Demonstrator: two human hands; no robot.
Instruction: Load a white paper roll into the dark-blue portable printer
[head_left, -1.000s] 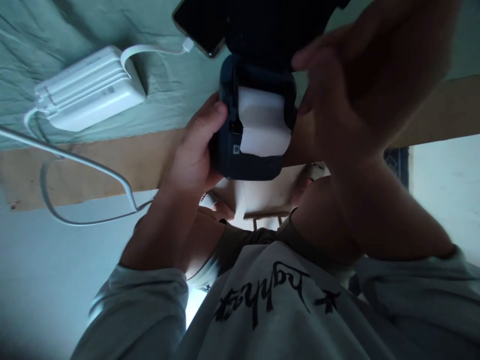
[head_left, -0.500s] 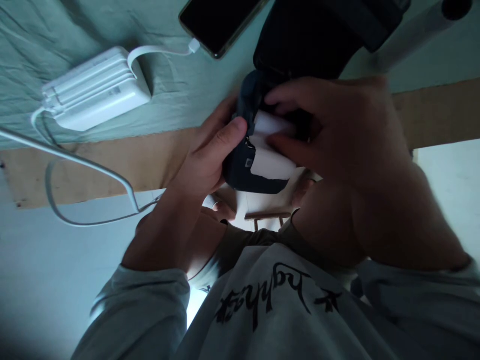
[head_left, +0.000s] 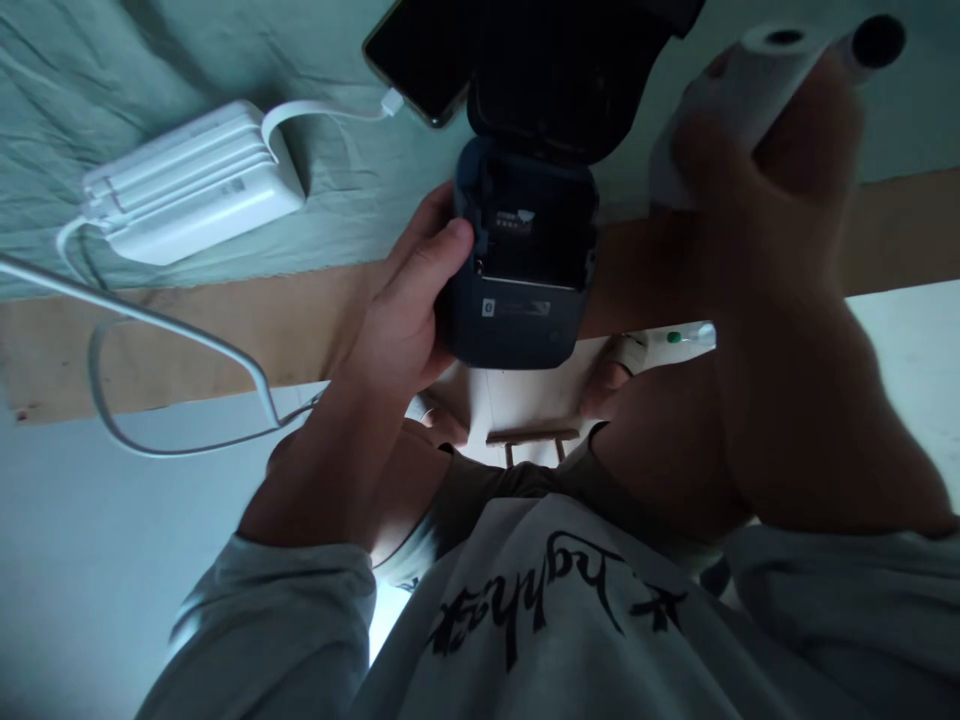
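Observation:
My left hand (head_left: 401,315) grips the left side of a dark portable printer (head_left: 517,335), thumb on its edge. The printer's black lid (head_left: 551,85) is swung back, and its hollow paper compartment shows a printed label inside with no roll in it. To the right, my right hand (head_left: 757,210), blurred by motion, is closed around a white paper roll (head_left: 750,95) with a hole in its end. Close behind that hand is the dark-cored end of another roll (head_left: 877,42).
A dark phone (head_left: 412,55) lies left of the lid, joined by a white cable to a white power bank (head_left: 202,185) on green cloth. The table's wooden edge (head_left: 300,310) runs across. Below are my legs, a wooden stool (head_left: 532,436) and a green-capped bottle (head_left: 694,336).
The right hand has left the printer's compartment and moved right, now with a paper roll in it. White paper no longer shows in the compartment. The left hand has tilted the printer more upright.

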